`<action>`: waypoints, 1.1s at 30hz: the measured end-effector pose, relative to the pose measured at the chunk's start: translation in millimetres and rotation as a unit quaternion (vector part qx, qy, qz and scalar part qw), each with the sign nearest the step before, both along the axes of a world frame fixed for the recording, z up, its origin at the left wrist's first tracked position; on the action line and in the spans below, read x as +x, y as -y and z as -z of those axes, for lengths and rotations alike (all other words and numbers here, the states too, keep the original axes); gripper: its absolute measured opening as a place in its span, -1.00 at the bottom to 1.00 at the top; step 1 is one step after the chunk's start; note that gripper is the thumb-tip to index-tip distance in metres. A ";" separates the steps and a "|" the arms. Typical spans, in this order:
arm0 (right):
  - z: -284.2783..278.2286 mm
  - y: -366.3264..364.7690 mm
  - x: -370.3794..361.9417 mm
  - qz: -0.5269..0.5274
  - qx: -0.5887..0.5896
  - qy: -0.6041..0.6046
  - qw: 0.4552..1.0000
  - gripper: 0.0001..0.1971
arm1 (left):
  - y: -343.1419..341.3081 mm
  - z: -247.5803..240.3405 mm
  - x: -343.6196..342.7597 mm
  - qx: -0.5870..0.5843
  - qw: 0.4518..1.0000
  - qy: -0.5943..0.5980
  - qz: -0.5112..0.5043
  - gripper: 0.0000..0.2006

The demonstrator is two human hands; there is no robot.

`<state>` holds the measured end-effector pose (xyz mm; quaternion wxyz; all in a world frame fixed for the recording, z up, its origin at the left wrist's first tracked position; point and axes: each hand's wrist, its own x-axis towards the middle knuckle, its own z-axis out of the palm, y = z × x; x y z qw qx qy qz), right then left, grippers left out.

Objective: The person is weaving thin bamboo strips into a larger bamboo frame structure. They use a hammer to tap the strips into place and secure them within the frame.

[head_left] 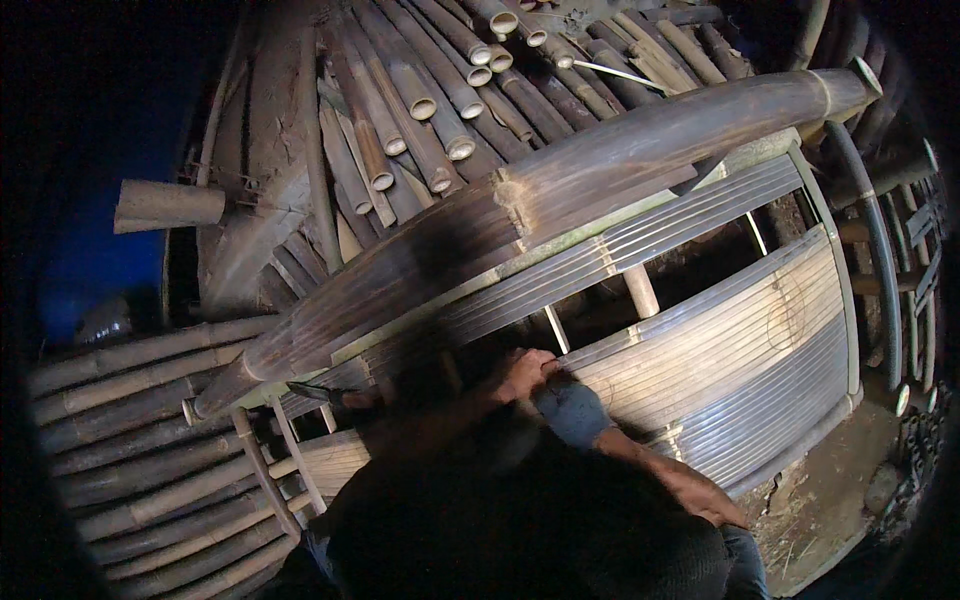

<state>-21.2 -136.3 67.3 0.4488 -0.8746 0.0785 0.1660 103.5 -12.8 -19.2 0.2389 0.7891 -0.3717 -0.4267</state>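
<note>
The person bends over a slatted bamboo panel (720, 340), and one hand (525, 375) closes its fingers on the panel's slat edge at about six o'clock; I believe it is the left hand, but which one I cannot tell for sure. The other hand (362, 398), at about eight o'clock, seems to grip a dark blade (312, 392). The heavy bamboo pole (560, 200) lies just above, so the blade could slip toward the gripping fingers.

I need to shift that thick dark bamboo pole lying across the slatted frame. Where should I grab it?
Probably grip the thick bamboo pole around its bare middle, coming from above. It lies slanted on the slatted frame, and stacked bamboo crowds its far side.
</note>
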 end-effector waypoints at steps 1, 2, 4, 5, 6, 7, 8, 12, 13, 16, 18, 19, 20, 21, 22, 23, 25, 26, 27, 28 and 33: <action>8.0 -6.3 -1.6 0.013 0.012 0.047 0.999 -0.77 | 0.0 -1.3 1.8 -0.021 1.000 0.005 0.007 -0.73; 18.0 -3.5 -9.1 0.033 0.021 -0.043 0.998 -0.78 | 1.9 -3.5 0.9 -0.016 1.000 -0.001 -0.012 -0.71; 36.0 10.9 -32.7 0.076 0.068 -0.216 0.971 -0.81 | 5.2 -12.8 0.5 -0.006 0.998 0.047 -0.028 -0.72; 41.4 32.0 -56.8 0.027 -0.001 -0.028 0.999 -0.82 | 5.6 -19.9 -0.6 0.000 0.997 0.069 -0.036 -0.72; 50.4 36.8 -61.6 -0.023 -0.053 0.029 0.998 -0.76 | 5.9 -29.7 -2.6 0.037 0.995 0.059 -0.073 -0.70; 54.5 44.4 -65.7 -0.065 -0.153 0.041 0.985 -0.70 | 6.7 -41.2 3.0 -0.020 0.993 0.078 -0.090 -0.70; 53.4 51.0 -75.7 -0.054 -0.086 0.059 0.993 -0.70 | -3.7 -57.3 -1.1 -0.067 0.989 0.084 -0.099 -0.69; 50.3 55.7 -75.0 -0.020 0.007 0.022 1.000 -0.69 | -64.0 -126.9 6.2 -0.097 0.988 0.095 -0.074 -0.72; 51.6 53.5 -72.9 -0.003 -0.009 0.039 0.999 -0.68 | -82.1 -142.9 18.0 -0.052 0.991 0.112 -0.047 -0.73; 70.1 63.8 -75.8 0.134 0.057 -0.034 0.989 -0.70 | -133.1 -168.5 37.4 -0.033 0.973 0.229 0.006 -0.74; 83.7 88.4 -95.4 0.074 -0.026 0.056 0.995 -0.70 | -147.1 -153.4 42.5 -0.024 0.966 0.247 0.068 -0.72; 87.6 106.5 -110.2 0.027 -0.037 0.094 0.994 -0.69 | -152.1 -141.8 42.5 -0.022 0.961 0.253 0.105 -0.71; 89.6 119.0 -126.8 0.193 0.060 -0.014 0.979 -0.69 | -160.0 -129.3 37.9 -0.073 0.956 0.259 0.119 -0.72; 83.1 139.3 -144.0 0.341 0.149 -0.082 0.924 -0.70 | -165.3 -115.5 34.5 -0.113 0.949 0.260 0.135 -0.72; 73.0 155.6 -160.4 0.454 0.119 -0.063 0.881 -0.69 | -169.0 -102.1 30.2 -0.145 0.944 0.255 0.151 -0.72; 51.4 177.3 -182.1 0.363 -0.079 -0.018 0.928 -0.65 | -172.8 -89.6 23.8 -0.165 0.942 0.251 0.149 -0.73; 5.9 197.7 -215.6 0.461 -0.347 -0.205 0.791 -0.51 | -179.8 -70.5 7.1 -0.187 0.942 0.236 0.146 -0.73; -9.0 193.0 -224.2 0.455 -0.461 -0.239 0.723 -0.41 | -180.8 -63.7 0.8 -0.178 0.946 0.223 0.153 -0.70; -25.7 188.3 -229.0 0.449 -0.483 -0.226 0.717 -0.44 | -181.7 -59.4 -3.4 -0.183 0.946 0.227 0.141 -0.73; -35.2 176.6 -226.9 0.460 -0.474 -0.159 0.733 -0.49 | -181.5 -56.2 -5.2 -0.187 0.943 0.240 0.138 -0.76; -30.7 55.9 -134.2 0.356 -0.322 0.072 0.874 -0.61 | -171.4 -50.3 -1.7 -0.173 0.943 0.238 0.157 -0.89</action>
